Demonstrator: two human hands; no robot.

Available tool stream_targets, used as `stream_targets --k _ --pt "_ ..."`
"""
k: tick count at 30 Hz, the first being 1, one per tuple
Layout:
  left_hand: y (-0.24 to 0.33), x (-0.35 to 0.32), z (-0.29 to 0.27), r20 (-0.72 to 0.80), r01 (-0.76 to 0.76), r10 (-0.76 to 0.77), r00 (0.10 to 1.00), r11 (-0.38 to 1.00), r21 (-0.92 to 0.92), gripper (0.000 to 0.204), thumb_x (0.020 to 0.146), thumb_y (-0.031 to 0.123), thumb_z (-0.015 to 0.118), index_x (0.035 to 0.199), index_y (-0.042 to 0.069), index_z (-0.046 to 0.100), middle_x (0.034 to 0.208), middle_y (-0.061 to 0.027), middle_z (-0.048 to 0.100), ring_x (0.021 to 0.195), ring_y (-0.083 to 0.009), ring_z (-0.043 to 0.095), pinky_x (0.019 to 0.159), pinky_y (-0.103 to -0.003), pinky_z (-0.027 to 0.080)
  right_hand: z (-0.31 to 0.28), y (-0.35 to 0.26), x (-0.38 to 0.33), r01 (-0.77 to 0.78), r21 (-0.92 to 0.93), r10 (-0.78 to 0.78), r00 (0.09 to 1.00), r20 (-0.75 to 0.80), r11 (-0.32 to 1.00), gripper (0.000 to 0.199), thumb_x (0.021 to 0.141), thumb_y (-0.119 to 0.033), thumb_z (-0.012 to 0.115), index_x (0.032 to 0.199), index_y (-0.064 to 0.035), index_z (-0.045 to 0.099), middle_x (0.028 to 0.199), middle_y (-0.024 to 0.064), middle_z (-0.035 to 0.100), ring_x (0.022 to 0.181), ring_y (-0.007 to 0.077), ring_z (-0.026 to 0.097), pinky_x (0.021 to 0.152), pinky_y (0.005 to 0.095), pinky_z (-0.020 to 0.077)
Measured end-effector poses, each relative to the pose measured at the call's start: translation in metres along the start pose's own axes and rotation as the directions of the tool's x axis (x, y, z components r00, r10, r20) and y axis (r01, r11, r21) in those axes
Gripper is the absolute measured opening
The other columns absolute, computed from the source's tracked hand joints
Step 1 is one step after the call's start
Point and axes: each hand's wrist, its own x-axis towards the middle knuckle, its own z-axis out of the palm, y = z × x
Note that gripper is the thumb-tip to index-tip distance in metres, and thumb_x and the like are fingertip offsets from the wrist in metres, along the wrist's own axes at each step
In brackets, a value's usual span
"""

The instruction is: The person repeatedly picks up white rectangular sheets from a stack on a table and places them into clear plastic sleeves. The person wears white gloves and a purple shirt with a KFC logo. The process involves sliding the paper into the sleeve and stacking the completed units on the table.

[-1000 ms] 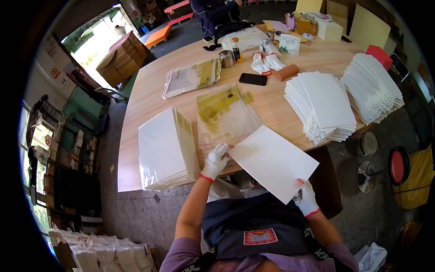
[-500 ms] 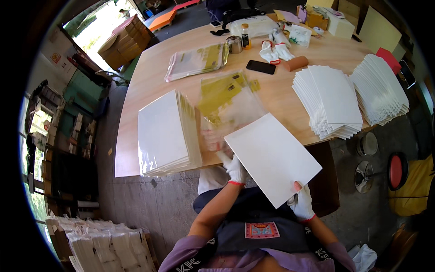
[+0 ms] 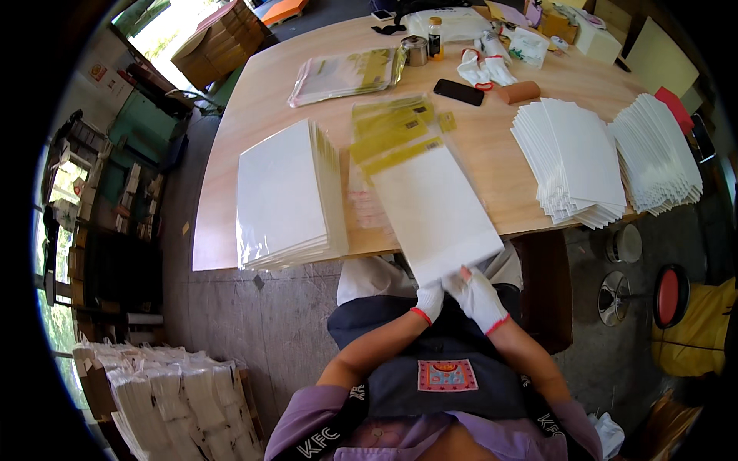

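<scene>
A white rectangular board [image 3: 438, 211] reaches over the table's near edge toward me, its far end under the yellow-green printed band of a clear plastic bag [image 3: 401, 157]. My right hand [image 3: 478, 301], in a white glove with a red cuff, grips the board's near edge, thumb on top. Beside it my left hand [image 3: 429, 301], gloved the same way, is closed at the near left corner, by the bag's mouth; its fingertips are hidden under the edge. More flat printed bags lie beneath. Left of them stands a stack of bagged white boards [image 3: 283, 192].
Two fanned stacks of white boards [image 3: 573, 157] [image 3: 659, 154] lie at the table's right. Farther back are a pile of bags [image 3: 346, 75], a black phone [image 3: 459, 92], a brown roll [image 3: 518, 93], spare gloves [image 3: 484, 71], a metal tin [image 3: 415, 51] and a bottle [image 3: 436, 38].
The white board has moved left and away from me, turned straighter, and gone into the plastic bag. My right hand has shifted left; both hands are now close together at the near edge.
</scene>
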Motion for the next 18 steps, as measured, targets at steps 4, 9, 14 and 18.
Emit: stream_targets --k 4,9,14,18 --pt "0.026 0.015 -0.005 -0.023 0.204 -0.204 0.979 0.979 -0.026 0.017 0.092 0.012 0.047 0.106 0.005 0.054 0.088 -0.002 0.059 0.079 -0.0154 0.058 0.068 -0.027 0.05 0.007 -0.012 0.027 -0.069 -0.022 0.072 0.985 0.158 0.997 0.041 0.097 -0.027 0.038 0.127 0.0002 0.038 0.108 0.0183 0.059 0.089 0.0299 0.063 0.079 0.0404 0.0544" --pt "0.094 -0.01 -0.022 0.045 0.361 -0.358 0.932 0.925 -0.115 0.029 0.092 0.023 0.055 0.111 0.001 0.055 0.102 -0.0104 0.062 0.083 -0.0234 0.064 0.067 -0.032 0.054 0.046 -0.029 -0.009 0.137 -0.807 0.087 0.97 0.227 0.574 0.025 0.094 -0.022 0.049 0.114 -0.008 0.055 0.076 0.0072 0.064 0.063 0.0128 0.063 0.052 0.0279 0.05" --pt "0.095 0.001 -0.072 -0.07 0.114 -0.105 0.992 0.983 0.143 0.022 0.09 0.022 0.058 0.085 0.001 0.062 0.075 0.0029 0.057 0.069 -0.0049 0.046 0.062 -0.019 0.037 0.076 -0.006 0.006 0.562 -0.759 -0.04 0.795 0.606 -0.33 0.018 0.089 -0.025 0.052 0.102 -0.0131 0.056 0.07 0.0084 0.064 0.062 0.0213 0.064 0.05 0.0368 0.0469" --pt "0.098 0.011 -0.086 0.047 0.076 -0.106 0.993 0.898 0.434 0.018 0.091 0.016 0.055 0.095 -0.001 0.061 0.085 -0.0056 0.063 0.079 -0.0126 0.061 0.069 -0.023 0.049 0.09 0.018 0.026 0.482 -0.538 0.023 0.76 0.65 -0.692 0.017 0.085 -0.029 0.053 0.09 -0.0135 0.052 0.07 0.0097 0.065 0.064 0.0298 0.064 0.052 0.0435 0.0479"
